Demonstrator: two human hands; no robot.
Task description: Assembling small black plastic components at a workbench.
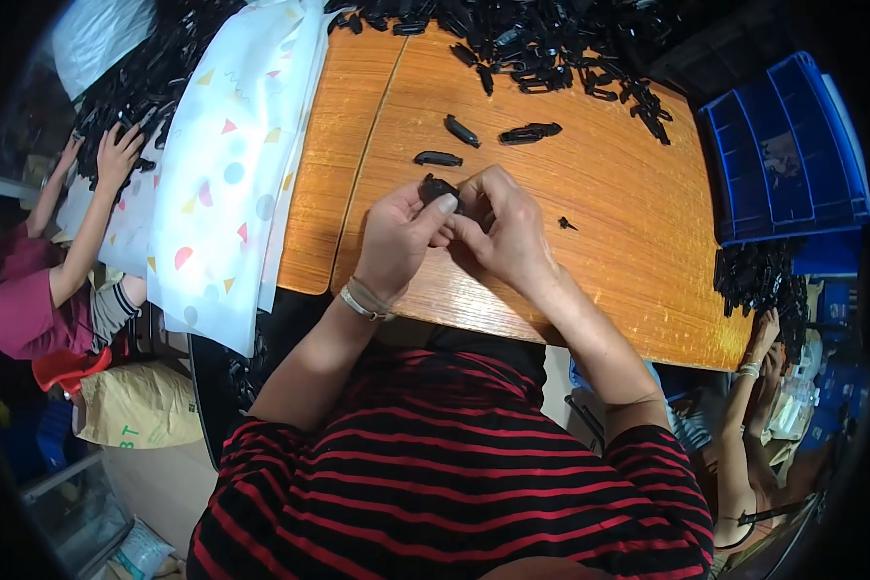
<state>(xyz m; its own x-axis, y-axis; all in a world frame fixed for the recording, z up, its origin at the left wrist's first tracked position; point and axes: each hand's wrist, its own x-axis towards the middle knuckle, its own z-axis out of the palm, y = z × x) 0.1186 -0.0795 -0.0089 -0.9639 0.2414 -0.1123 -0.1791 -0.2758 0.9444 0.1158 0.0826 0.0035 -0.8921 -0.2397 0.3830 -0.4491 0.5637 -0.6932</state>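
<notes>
Over the near part of the wooden table, both my hands meet around a small black plastic part point(439, 189). My left hand point(396, 237) pinches it between thumb and fingers. Pressed against its right side are the bent fingers of my right hand point(505, 222); they cover much of the part, and whether they hold a second piece is hidden. Just beyond my hands lie a curved black piece point(461, 130), a long black piece point(437, 159) and a black clip-like piece point(530, 133). A tiny black piece point(566, 223) rests right of my right hand.
A large heap of black parts point(551, 43) covers the table's far edge. Patterned white sheeting point(224, 174) drapes over the left side. Blue crates point(788, 145) stand at right, above another black pile point(759, 278). Co-workers' hands point(118, 153) reach into parts at left and right.
</notes>
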